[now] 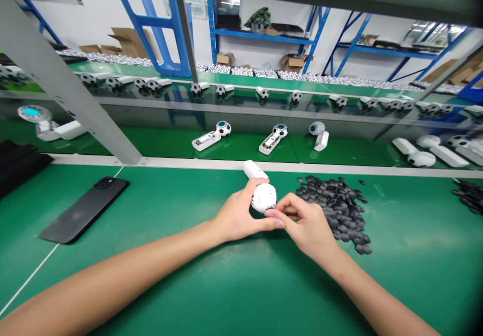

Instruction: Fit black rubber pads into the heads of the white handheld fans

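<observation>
Green counter [211, 296] spans the foreground. Beyond its pale edge runs a green belt [162, 145], carrying white units with ball heads [272, 139].

Right of centre on the counter: a loose heap of black discs [335, 207]. Far left, a dark phone [85, 210] lies flat, well apart from the work.

Left grip [238, 214] curls around the round head of a white device [264, 197], thumb over the far side, fingers along the near side. Right grip [308, 225] is pressed together, thumb to forefinger, at the head's lower edge.

The device is over the middle of the counter, its handle [255, 169] angled away toward the belt — whether it rests on the surface cannot be told. Judged by look: light, stiff plastic, smooth enough to turn in the fingers, any thin rim likely fragile. Best held around the head's sides, face left free.

Smallest: a dark piece [270, 208] at the right fingertips, apparently pinched — thin, light, mostly hidden; best taken by its edge.
</observation>
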The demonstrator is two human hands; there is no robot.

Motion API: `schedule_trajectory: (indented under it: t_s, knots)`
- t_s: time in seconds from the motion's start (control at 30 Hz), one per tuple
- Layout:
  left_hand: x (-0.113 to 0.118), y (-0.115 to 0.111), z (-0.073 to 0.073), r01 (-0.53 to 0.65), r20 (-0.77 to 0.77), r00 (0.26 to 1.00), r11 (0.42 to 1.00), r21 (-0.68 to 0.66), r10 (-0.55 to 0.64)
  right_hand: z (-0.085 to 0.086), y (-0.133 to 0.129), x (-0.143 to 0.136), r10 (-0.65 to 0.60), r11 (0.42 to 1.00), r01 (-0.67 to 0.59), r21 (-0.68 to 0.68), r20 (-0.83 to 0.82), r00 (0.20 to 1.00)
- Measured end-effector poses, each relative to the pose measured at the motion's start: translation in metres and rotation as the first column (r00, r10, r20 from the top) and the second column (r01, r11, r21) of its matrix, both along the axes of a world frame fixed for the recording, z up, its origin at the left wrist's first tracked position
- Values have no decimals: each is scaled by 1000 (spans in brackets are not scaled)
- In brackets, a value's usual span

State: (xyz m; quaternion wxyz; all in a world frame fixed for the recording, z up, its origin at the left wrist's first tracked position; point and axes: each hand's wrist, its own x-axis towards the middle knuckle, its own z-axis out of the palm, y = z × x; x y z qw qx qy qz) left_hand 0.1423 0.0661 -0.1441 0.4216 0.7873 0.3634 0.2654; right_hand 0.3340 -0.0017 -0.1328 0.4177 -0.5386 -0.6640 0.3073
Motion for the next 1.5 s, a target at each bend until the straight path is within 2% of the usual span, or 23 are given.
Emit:
schedule_trajectory:
  t_s: [0.13, 0.3, 0.47, 0.63, 0.83, 0.97, 1.1, 1.17, 1.2, 1.27, 1.33, 1.4, 1.43, 1.5]
  knots:
    - [0, 2, 2, -20, -24, 999, 1000, 5, 20, 1, 0, 5, -1, 999, 1, -36, 18, 1000]
    - [-1, 3, 2, -9, -74, 997, 999, 52, 13, 3, -1, 3, -15, 1000, 14, 10, 77, 997]
    - [0, 2, 2, 2, -14, 1000, 999, 46, -1, 2, -2, 0, -27, 995, 17, 101, 104, 994]
    - [0, 2, 2, -14, 29, 1000, 998, 57, 13, 4, -1, 0, -31, 993, 13, 121, 146, 989]
    - [-1, 0, -1, -24, -5, 1000, 997, 79, 24, -1, 2, 3, 0, 994, -16, 105, 152, 988]
    - [-3, 3, -4, -4, 26, 1000, 997, 74, 2, -3, 1, 0, 12, 992, -27, 124, 116, 993]
    - [-7, 6, -6, 16, 68, 997, 998, 56, -20, 11, 2, 5, 114, 986, -136, 96, 202, 973]
    - [-9, 7, -6, 14, 63, 998, 999, 46, -17, 23, 6, 24, 108, 988, -137, 77, 293, 950]
    - [-10, 7, -6, 14, 55, 998, 999, 47, -17, 28, 8, 39, 58, 994, -86, 68, 339, 939]
    - [-11, 7, -5, 24, 29, 999, 998, 56, -26, 35, 13, 81, -125, 992, 122, 34, 419, 899]
    - [-11, 7, -4, 39, -12, 999, 996, 75, -38, 35, 16, 132, -297, 938, 347, 9, 537, 789]
    - [-10, 7, -3, 58, -72, 996, 993, 103, -51, 30, 14, 181, -367, 853, 514, -94, 592, 717]
    - [-10, 7, -3, 66, -105, 993, 991, 117, -54, 27, 12, 201, -351, 804, 555, -211, 585, 731]
    - [-9, 6, -4, 70, -153, 987, 988, 137, -49, 21, 7, 227, -296, 766, 543, -344, 560, 773]
